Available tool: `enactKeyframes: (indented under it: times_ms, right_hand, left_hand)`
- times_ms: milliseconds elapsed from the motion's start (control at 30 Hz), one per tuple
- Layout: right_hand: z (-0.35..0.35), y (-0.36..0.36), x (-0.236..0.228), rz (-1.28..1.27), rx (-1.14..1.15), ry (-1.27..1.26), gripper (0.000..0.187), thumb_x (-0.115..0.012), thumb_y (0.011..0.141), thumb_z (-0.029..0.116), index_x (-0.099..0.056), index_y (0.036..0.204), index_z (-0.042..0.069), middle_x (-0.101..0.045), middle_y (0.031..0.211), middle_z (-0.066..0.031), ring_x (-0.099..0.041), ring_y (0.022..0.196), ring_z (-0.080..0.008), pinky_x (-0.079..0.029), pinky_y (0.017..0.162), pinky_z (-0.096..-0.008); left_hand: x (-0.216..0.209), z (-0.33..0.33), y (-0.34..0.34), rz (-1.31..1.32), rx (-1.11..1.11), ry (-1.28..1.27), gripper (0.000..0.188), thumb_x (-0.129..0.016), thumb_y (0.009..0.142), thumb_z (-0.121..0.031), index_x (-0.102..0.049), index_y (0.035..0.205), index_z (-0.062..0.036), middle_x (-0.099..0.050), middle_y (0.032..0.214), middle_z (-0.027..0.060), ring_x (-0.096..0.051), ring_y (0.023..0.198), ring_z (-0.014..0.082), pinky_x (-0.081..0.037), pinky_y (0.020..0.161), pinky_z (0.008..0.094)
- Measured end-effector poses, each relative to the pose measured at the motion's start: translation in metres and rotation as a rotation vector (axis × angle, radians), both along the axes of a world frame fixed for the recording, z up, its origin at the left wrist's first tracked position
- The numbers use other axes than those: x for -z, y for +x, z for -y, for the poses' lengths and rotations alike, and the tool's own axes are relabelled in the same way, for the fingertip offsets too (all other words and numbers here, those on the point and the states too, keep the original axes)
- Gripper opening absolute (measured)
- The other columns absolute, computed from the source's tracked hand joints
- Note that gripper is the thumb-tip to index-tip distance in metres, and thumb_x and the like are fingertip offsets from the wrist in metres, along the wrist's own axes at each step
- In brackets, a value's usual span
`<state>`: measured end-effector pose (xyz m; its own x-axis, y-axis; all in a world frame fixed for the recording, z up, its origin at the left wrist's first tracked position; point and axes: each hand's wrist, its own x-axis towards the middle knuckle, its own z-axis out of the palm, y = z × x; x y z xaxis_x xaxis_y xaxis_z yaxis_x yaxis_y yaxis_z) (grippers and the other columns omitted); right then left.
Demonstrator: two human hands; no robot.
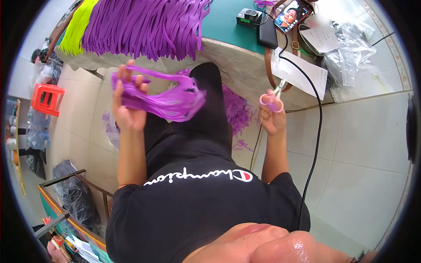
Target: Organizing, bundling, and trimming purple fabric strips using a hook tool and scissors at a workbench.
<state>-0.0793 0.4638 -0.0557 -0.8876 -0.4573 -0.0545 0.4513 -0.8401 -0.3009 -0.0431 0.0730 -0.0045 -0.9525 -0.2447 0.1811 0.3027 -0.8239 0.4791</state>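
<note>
My left hand [130,116] is raised in front of the table edge, its fingers closed round a bundle of purple straps [162,103]. The bundle loops out to the right above my leg and is partly smeared by motion. Off to the right, my right hand [272,124] grips small scissors [278,91] with pink handles, the blades pointing up and away from me. They are apart from the bundle. Beyond my left hand, a thick row of purple straps [142,28] hangs over the table edge, with yellow-green straps [78,30] at its left end.
On the teal table [228,24] are a phone [289,17], a black power bank [266,35] and a small black device [249,17]. Paper [302,74] and clear bags [353,50] lie right. A black cable [319,118] runs past my right arm. Purple scraps [237,111] cover some floor; a red stool [47,100] stands left.
</note>
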Motion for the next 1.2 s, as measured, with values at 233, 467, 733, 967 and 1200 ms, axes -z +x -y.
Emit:
enactKeyframes:
  times_ms: [233,467,733,967,1200]
  right_hand:
    - [-0.047,0.012,0.010,0.014,0.250,1.110,0.026,-0.068,0.085,0.012,-0.060,0.108,0.002,-0.062,0.083,-0.0018,-0.047,0.059,-0.0052,-0.033,0.049,-0.0192]
    - [-0.024,0.006,0.023,-0.643,0.273,2.352,0.024,-0.069,0.076,0.009,-0.061,0.096,0.000,-0.062,0.077,-0.0244,-0.061,0.078,-0.0422,-0.048,0.066,-0.0449]
    - [0.055,-0.052,-0.040,-1.080,0.440,2.035,0.013,-0.067,0.081,0.011,-0.061,0.084,0.000,-0.067,0.071,-0.0139,-0.064,0.060,-0.0245,-0.048,0.056,-0.0312]
    - [0.106,-0.183,-0.058,-0.938,0.483,2.257,0.028,-0.071,0.079,0.025,-0.064,0.089,-0.001,-0.070,0.085,-0.0147,-0.068,0.079,-0.0258,-0.052,0.071,-0.0356]
    - [0.149,-0.131,-0.060,-1.051,0.163,1.472,0.047,-0.073,0.079,0.041,-0.065,0.104,0.001,-0.068,0.083,-0.0043,-0.063,0.076,-0.0158,-0.049,0.074,-0.0314]
  left_hand:
    - [-0.015,0.056,0.012,-0.032,-0.207,-0.219,0.045,-0.049,0.096,-0.019,-0.039,0.138,-0.0048,-0.037,0.145,0.0128,-0.061,0.094,0.0221,-0.052,0.087,0.0368]
    - [-0.024,0.027,0.014,0.122,-0.211,-0.537,0.042,-0.045,0.099,-0.028,-0.048,0.129,0.0023,-0.048,0.137,0.0184,-0.064,0.094,0.0208,-0.051,0.084,0.0350]
    - [-0.056,-0.001,0.031,0.084,-0.253,-1.229,0.035,-0.047,0.100,-0.026,-0.061,0.112,0.0041,-0.061,0.121,0.0146,-0.060,0.100,0.0156,-0.045,0.090,0.0291]
    - [-0.083,-0.020,0.030,0.100,-0.132,-1.183,0.031,-0.049,0.099,-0.018,-0.058,0.120,0.0030,-0.065,0.110,0.0106,-0.058,0.096,0.0126,-0.044,0.087,0.0257]
    - [-0.091,-0.011,0.018,-0.043,0.112,-0.940,0.041,-0.045,0.099,-0.015,-0.045,0.132,0.0093,-0.063,0.115,0.0174,-0.062,0.099,0.0192,-0.045,0.094,0.0313]
